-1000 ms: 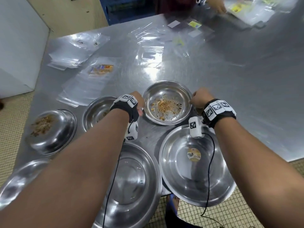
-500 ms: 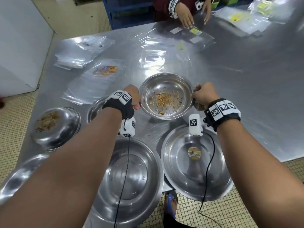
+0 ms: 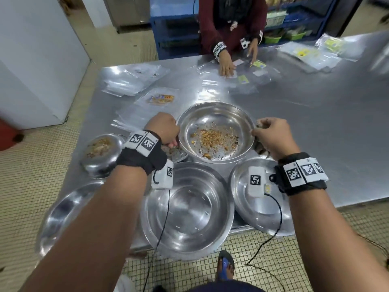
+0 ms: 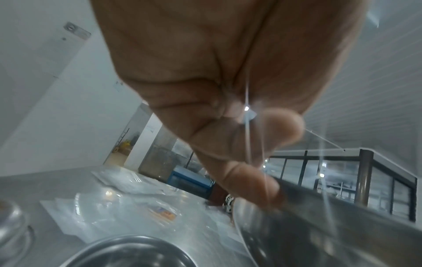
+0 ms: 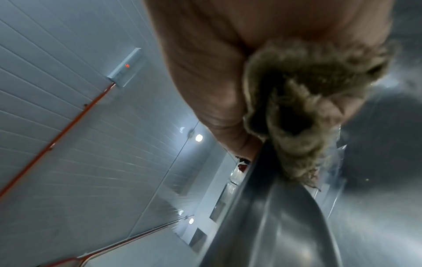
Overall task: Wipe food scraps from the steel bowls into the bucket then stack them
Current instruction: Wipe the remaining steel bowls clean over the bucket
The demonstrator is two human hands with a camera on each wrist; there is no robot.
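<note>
A steel bowl point(image 3: 214, 114) strewn with orange-brown food scraps hangs above the table between both hands. My left hand point(image 3: 170, 142) grips its left rim; in the left wrist view the fingers point(image 4: 239, 144) pinch the bowl's edge point(image 4: 319, 207). My right hand point(image 3: 261, 133) grips the right rim together with a bunched brown cloth point(image 3: 260, 147). The right wrist view shows that cloth point(image 5: 308, 108) pressed against the rim point(image 5: 262, 198). No bucket shows in any view.
A scrap-dirtied bowl point(image 3: 101, 152) sits at the left and another point(image 3: 177, 154) lies under my left hand. Clean bowls point(image 3: 187, 209), point(image 3: 259, 203), point(image 3: 63, 213) line the near edge. Plastic bags point(image 3: 134, 81) and another person's hands point(image 3: 226, 66) occupy the far side.
The scrap-filled bowl has risen off the table, held by both hands at its rims. The head view has tilted up, bringing the person across the table into sight.
</note>
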